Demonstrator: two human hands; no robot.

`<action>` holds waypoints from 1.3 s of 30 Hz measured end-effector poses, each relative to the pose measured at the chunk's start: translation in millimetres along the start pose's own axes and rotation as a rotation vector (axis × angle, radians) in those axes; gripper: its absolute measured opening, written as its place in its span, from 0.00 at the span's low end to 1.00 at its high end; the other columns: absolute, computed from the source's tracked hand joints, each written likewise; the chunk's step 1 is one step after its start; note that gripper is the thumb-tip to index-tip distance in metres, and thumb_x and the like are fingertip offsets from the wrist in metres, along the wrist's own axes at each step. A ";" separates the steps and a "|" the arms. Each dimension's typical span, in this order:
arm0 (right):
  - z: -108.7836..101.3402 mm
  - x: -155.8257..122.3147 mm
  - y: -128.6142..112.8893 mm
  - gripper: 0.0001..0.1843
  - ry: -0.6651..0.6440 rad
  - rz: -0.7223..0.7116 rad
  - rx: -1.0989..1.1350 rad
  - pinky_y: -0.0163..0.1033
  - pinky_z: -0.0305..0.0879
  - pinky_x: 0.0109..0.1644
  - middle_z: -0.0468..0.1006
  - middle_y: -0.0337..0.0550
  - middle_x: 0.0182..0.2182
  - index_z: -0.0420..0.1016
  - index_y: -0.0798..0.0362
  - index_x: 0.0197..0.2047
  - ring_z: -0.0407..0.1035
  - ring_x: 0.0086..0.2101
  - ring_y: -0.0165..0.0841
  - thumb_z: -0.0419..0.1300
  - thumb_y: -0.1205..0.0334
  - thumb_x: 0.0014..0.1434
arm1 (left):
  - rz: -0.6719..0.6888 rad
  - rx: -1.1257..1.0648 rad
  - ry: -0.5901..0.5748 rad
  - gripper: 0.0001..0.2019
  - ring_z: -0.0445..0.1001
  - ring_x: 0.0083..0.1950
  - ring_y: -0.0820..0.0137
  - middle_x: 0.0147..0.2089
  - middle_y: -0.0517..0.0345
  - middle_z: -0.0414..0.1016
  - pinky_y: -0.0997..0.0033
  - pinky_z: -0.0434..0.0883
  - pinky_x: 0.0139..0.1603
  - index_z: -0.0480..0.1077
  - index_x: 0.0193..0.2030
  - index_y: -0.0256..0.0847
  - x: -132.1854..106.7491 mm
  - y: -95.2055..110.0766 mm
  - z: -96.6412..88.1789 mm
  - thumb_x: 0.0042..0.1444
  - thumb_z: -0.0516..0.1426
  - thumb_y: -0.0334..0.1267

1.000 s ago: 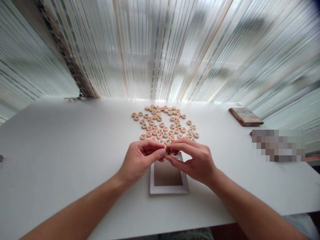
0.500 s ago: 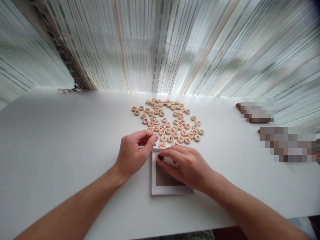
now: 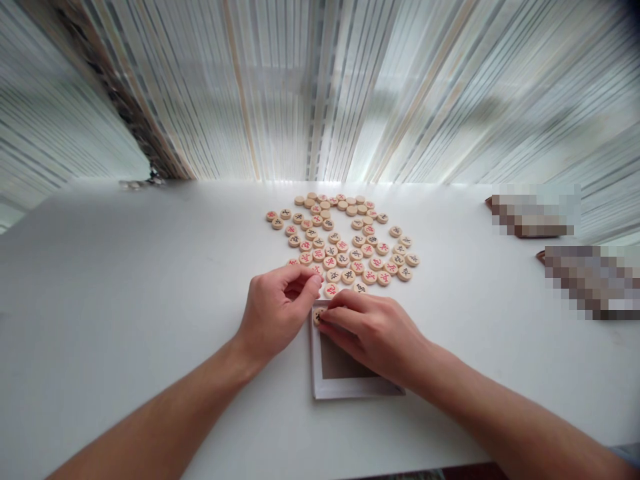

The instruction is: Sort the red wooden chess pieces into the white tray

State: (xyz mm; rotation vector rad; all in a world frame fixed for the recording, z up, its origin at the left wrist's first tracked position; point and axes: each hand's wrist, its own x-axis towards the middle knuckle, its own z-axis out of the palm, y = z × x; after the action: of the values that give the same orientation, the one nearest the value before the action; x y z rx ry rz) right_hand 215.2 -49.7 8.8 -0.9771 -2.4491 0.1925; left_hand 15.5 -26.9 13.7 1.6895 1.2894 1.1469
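In the head view, my right hand (image 3: 375,327) reaches over a shallow white box (image 3: 350,388) with a grey-brown bottom. Its thumb and fingers pinch a round wooden xiangqi piece (image 3: 318,317) with a black character, down at the box's far left corner. My left hand (image 3: 280,303) is beside that corner, thumb and forefinger pressed together; whether something sits between them is hidden. Just past its fingertips lie many loose xiangqi pieces (image 3: 349,275), some marked red, some black, some blank side up. A red-marked piece (image 3: 331,290) and a black-marked one lie right behind the box.
The white table (image 3: 125,300) runs back to a striped curtain (image 3: 280,87). Two brown objects, blurred out by pixels, stand at the right, one nearer (image 3: 590,280) and one farther (image 3: 530,217). Small items (image 3: 140,182) lie at the back left edge.
My right hand has set the black-marked piece lower and flatter into the box corner. My left hand stays pinched beside it. The whole view has shifted slightly.
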 end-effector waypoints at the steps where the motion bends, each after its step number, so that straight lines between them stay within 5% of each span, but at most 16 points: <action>1: 0.6 0.1 0.2 0.16 0.004 0.002 -0.007 0.38 0.62 0.31 0.83 0.43 0.36 0.82 0.53 0.38 0.75 0.30 0.31 0.58 0.61 0.77 | 0.000 0.001 0.000 0.10 0.83 0.34 0.66 0.33 0.56 0.85 0.70 0.78 0.38 0.81 0.35 0.39 -0.2 0.2 0.0 0.66 0.62 0.40; 24: 5.6 4.4 -1.0 0.13 0.021 0.045 -0.057 0.39 0.52 0.29 0.80 0.40 0.34 0.80 0.52 0.36 0.69 0.27 0.29 0.60 0.63 0.75 | 0.001 0.022 -0.009 0.10 0.84 0.35 0.65 0.34 0.56 0.86 0.71 0.79 0.38 0.81 0.36 0.40 -0.3 0.4 -1.1 0.66 0.63 0.41; 39: -0.2 1.0 -1.8 0.06 -0.002 0.047 -0.033 0.40 0.54 0.28 0.84 0.41 0.37 0.82 0.52 0.41 0.73 0.28 0.32 0.64 0.63 0.71 | -0.019 0.018 0.013 0.10 0.83 0.34 0.67 0.34 0.56 0.85 0.73 0.79 0.36 0.82 0.36 0.39 -0.4 0.7 -2.0 0.65 0.63 0.41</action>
State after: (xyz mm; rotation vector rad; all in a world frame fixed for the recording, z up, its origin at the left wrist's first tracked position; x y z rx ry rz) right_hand 213.5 -50.4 9.9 -1.0505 -2.4400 0.1693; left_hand 13.8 -27.4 15.0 1.6822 1.3244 1.1399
